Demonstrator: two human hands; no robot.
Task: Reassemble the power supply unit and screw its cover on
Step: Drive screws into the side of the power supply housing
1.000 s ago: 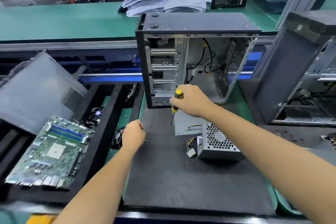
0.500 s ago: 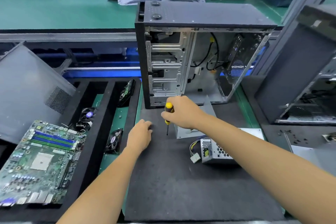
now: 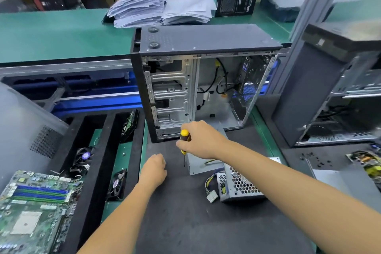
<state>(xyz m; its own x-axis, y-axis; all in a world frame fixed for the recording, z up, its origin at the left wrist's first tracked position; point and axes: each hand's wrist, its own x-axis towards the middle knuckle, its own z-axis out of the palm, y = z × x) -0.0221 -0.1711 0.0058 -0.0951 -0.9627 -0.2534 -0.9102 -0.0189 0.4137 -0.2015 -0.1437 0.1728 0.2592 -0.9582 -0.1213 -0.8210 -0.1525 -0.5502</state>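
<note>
The power supply unit (image 3: 239,186), a grey metal box with a honeycomb grille and a bundle of coloured wires ending in a white connector (image 3: 212,196), lies on the dark mat (image 3: 185,222). Its flat grey cover (image 3: 199,164) lies just behind it, partly under my right forearm. My right hand (image 3: 201,140) grips a yellow-and-black screwdriver (image 3: 184,140), tip pointing down at the mat left of the cover. My left hand (image 3: 153,168) rests on the mat with its fingers curled; whether it holds anything is hidden.
An open computer case (image 3: 198,80) stands upright behind the mat. A motherboard (image 3: 35,208) and small fans (image 3: 84,156) lie in black foam trays at left. Another open case (image 3: 338,97) stands at right, with loose screws (image 3: 313,159) near it. Paper stacks (image 3: 156,9) sit on the green bench.
My head view has shifted slightly. Both hands have stayed close together at the mat's far edge, the left hand a little below the screwdriver tip.
</note>
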